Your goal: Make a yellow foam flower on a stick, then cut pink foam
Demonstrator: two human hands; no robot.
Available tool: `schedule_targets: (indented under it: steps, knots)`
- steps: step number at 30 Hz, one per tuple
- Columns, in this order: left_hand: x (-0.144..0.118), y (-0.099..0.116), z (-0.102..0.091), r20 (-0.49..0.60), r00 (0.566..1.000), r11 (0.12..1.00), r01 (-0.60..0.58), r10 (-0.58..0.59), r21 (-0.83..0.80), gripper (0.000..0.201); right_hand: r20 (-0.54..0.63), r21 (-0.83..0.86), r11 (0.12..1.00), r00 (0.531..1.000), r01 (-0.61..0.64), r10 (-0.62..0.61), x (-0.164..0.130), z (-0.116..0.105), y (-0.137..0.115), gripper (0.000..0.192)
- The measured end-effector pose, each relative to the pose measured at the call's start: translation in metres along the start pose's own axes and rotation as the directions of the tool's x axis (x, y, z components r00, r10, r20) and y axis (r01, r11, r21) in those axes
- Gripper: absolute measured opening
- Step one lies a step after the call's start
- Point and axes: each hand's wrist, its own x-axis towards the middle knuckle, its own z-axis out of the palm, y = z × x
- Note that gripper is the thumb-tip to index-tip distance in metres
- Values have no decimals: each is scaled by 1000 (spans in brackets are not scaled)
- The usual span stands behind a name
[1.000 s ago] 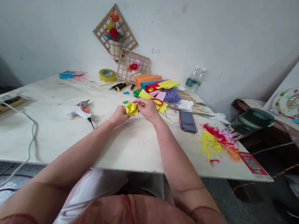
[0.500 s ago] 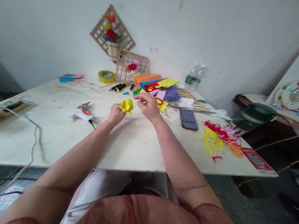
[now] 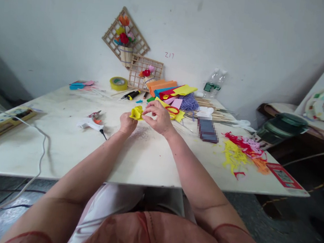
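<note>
My left hand (image 3: 127,123) is closed around the bottom of a small yellow felt flower (image 3: 136,112), fingers curled in, so the flower stands out above the fist. My right hand (image 3: 159,118) is half closed: thumb and first fingers pinch the right edge of the same flower, the other fingers bent loosely. Both hands are close together, nearly touching, w/ the flower between them, lifted a little above the table (image 3: 147,158).

The table is pale, marble-like. Just behind my right hand lie orange-handled scissors (image 3: 172,110) on yellow felt sheets, & further back a pile of coloured felt (image 3: 170,89) near the wall. Left of my hands is a white glue gun (image 3: 89,123) w/ its black cord. On the right side are felt scraps (image 3: 240,149), yellow, red & pink. A roll of yellow tape (image 3: 118,83) sits at the back, near wooden grids w/ felt flowers (image 3: 126,39) leaning on the white wall.
</note>
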Motion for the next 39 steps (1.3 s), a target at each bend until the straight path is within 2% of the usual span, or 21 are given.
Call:
schedule_targets:
  steps: [3, 11, 16, 20, 25, 28, 31, 36, 39]
  knots:
    - [-1, 5, -5, -33, 995, 986, 96, -92, 136, 20, -36, -58, 997, 998, -50, 48, 0, 5, 2, 11]
    - [-3, 14, -10, -51, 997, 979, 75, -66, 189, 18, -9, -89, 981, 985, -173, 173, -1, 16, 3, 13]
    - [-4, 16, -10, -111, 993, 975, 60, -37, 214, 19, -36, -74, 979, 982, -188, 186, -3, 19, 2, 12]
    - [-5, 20, -12, -139, 989, 961, 92, -57, 262, 21, -65, -10, 978, 977, -206, 205, -4, 22, 1, 12]
    - [-6, 28, -14, -122, 988, 929, 134, -98, 344, 22, -77, 122, 921, 921, -371, 381, -4, 27, 2, 13]
    - [-7, 32, -15, -99, 988, 916, 148, -119, 373, 22, -96, 105, 901, 898, -420, 429, -4, 28, 3, 11]
    - [-9, 36, -15, -85, 985, 896, 173, -152, 408, 21, -137, 28, 927, 917, -375, 375, -5, 28, 3, 8]
    - [-10, 40, -16, -88, 978, 863, 206, -187, 461, 23, -174, -97, 980, 973, -173, 154, -7, 28, 2, 11]
    - [-10, 41, -17, -88, 977, 859, 215, -197, 464, 22, -161, -81, 983, 975, -167, 152, -7, 28, 1, 10]
